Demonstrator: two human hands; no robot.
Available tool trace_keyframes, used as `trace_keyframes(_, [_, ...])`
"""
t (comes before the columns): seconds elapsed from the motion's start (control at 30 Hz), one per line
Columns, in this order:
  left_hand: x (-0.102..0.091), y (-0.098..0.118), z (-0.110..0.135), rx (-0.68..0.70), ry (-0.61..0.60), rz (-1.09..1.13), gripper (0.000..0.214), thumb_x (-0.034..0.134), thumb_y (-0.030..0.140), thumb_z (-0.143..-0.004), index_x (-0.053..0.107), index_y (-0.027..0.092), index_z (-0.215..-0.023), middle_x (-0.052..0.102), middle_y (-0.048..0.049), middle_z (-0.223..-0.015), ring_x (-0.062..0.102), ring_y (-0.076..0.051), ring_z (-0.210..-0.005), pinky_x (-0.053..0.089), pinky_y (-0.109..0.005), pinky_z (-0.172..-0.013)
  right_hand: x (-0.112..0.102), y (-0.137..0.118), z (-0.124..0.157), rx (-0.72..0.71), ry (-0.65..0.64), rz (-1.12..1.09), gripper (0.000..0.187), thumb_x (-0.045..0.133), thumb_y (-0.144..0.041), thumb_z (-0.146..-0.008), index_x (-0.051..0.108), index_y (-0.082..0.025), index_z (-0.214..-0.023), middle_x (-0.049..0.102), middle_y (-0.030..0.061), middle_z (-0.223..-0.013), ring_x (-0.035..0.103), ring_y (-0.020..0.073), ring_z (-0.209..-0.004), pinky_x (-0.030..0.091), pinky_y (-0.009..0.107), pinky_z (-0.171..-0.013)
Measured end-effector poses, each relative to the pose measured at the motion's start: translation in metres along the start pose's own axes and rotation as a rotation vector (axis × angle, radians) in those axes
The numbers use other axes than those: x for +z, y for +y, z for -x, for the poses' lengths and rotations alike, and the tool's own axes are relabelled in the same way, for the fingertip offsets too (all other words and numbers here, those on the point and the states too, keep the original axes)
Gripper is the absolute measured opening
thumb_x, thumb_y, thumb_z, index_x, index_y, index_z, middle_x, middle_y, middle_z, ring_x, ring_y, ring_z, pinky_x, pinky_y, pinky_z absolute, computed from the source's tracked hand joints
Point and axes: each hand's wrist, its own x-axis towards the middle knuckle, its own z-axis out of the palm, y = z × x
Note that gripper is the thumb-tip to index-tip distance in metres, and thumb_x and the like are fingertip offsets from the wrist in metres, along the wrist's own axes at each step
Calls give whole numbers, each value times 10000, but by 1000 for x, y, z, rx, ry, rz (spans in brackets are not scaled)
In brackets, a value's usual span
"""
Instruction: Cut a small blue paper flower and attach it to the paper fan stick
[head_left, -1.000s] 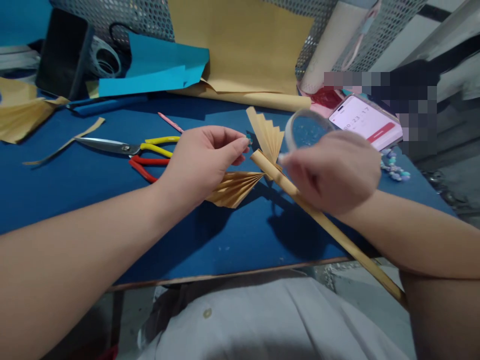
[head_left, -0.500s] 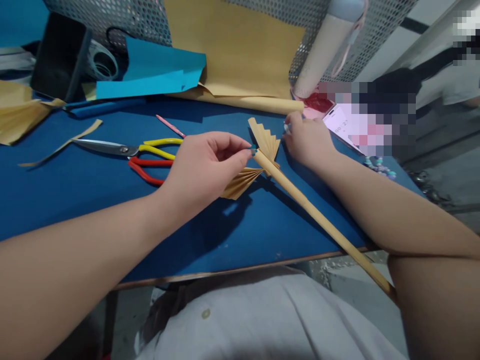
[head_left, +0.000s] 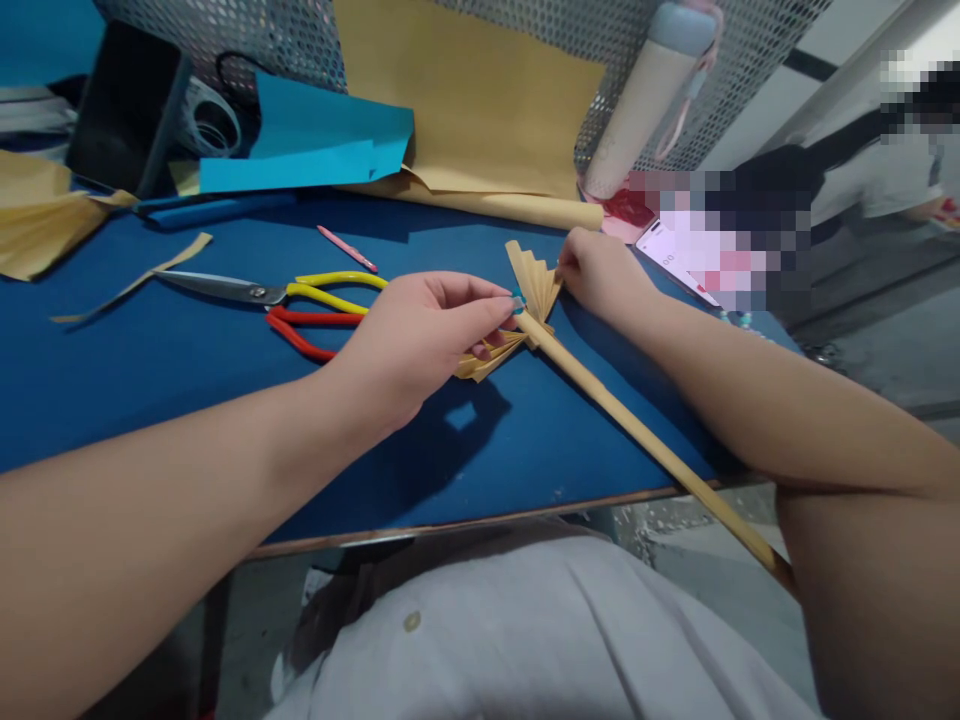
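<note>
My left hand (head_left: pixel 439 330) is closed in a pinch at the upper end of a long tan rolled-paper stick (head_left: pixel 637 425), with teal at its fingertips. Behind that end is a pleated tan paper fan (head_left: pixel 536 278), one folded part above the stick and another lower part partly behind my left fingers. My right hand (head_left: pixel 604 275) is closed, its curled fingertips at the right edge of the upper pleats. The stick slants down to the right, over the table edge, toward my right arm. Just left of my left hand lie scissors (head_left: pixel 259 292) with yellow and red handles, partly covered by it.
A pink pen (head_left: pixel 346 248) and a thin paper strip (head_left: pixel 135 280) lie on the blue table (head_left: pixel 187 390). At the back are blue paper (head_left: pixel 322 130), a tan sheet (head_left: pixel 480 100), a dark phone (head_left: pixel 127 105), tape (head_left: pixel 214 120) and a bottle (head_left: pixel 649 95). A lit phone (head_left: pixel 679 262) lies at right.
My right hand has come left from the table to the edge of the upper pleats. My left hand has shifted slightly right, its lower fingers now showing by the lower pleats.
</note>
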Motion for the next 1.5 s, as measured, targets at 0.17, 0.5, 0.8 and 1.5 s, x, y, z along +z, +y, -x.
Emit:
trace_keyframes(0.17, [-1, 0, -1, -46, -37, 79, 92, 736, 222, -793, 750, 171, -719, 709, -38, -702, 648, -105, -631, 515, -196, -575, -4, 0, -7, 1, 35, -30, 234, 587, -92, -863, 663, -168, -1070, 712, 88, -912, 640, 227, -828, 455, 329, -706])
trace_keyframes(0.5, [-5, -3, -4, -52, -92, 83, 144, 690, 264, -819, 724, 187, -702, 671, -35, -703, 613, -117, -624, 512, -227, -581, -52, -58, 26, -206, 120, -580, 279, 503, -378, -1004, 648, -206, -838, 689, 54, -829, 628, 174, -764, 485, 316, -710])
trace_keyframes(0.8, [-4, -2, 1, -64, -185, 56, 190, 653, 248, -851, 729, 185, -688, 593, -23, -653, 532, -106, -591, 434, -232, -539, -55, -88, 70, -58, -152, -1180, 137, 651, -186, -854, 532, -214, -792, 543, -30, -672, 503, 105, -561, 409, 267, -516])
trace_keyframes(1.5, [-1, 1, 1, -143, -177, 29, 99, 786, 234, -746, 727, 161, -777, 649, -1, -692, 558, -84, -626, 424, -197, -586, -62, -92, 78, 324, -327, -1550, 153, 638, -145, -862, 564, -175, -732, 489, -30, -597, 429, 74, -527, 307, 221, -497])
